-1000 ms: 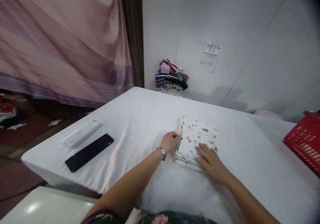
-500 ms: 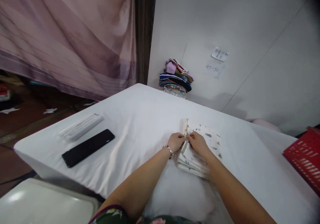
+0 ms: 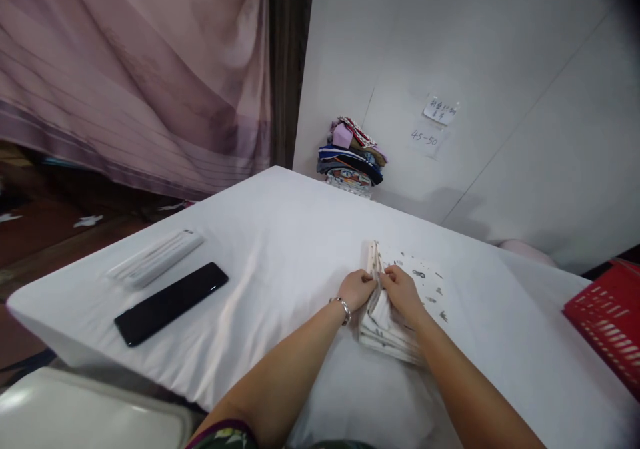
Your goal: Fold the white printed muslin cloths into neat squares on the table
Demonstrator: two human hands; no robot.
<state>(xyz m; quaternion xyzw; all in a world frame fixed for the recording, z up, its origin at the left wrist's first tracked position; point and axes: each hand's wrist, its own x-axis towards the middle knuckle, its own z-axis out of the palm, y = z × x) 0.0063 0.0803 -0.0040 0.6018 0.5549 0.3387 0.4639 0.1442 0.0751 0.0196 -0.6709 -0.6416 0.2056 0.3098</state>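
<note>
A folded white cloth [image 3: 425, 285] with small dark and green printed figures lies on the white-covered table [image 3: 295, 229], its layers stacked along the near and left sides. My left hand [image 3: 357, 289], with a silver bracelet at the wrist, pinches the cloth's left folded edge. Right beside it, my right hand [image 3: 400, 292] grips the same edge from the top, fingers closed on the fabric. The edge between the two hands is raised a little. My fingertips partly hide the fold, and my right forearm covers some of the cloth's near right part.
On the table's left lie a black phone [image 3: 173, 302] and a white, oblong packet [image 3: 157, 255]. A stack of folded clothes [image 3: 353, 155] stands beyond the far edge by the wall. A red basket [image 3: 607, 322] sits at the right; a white stool [image 3: 85, 409] is at lower left.
The cloth's left edge is lifted and parted slightly more between my hands. Both hands still hold it, and the view has shifted a little.
</note>
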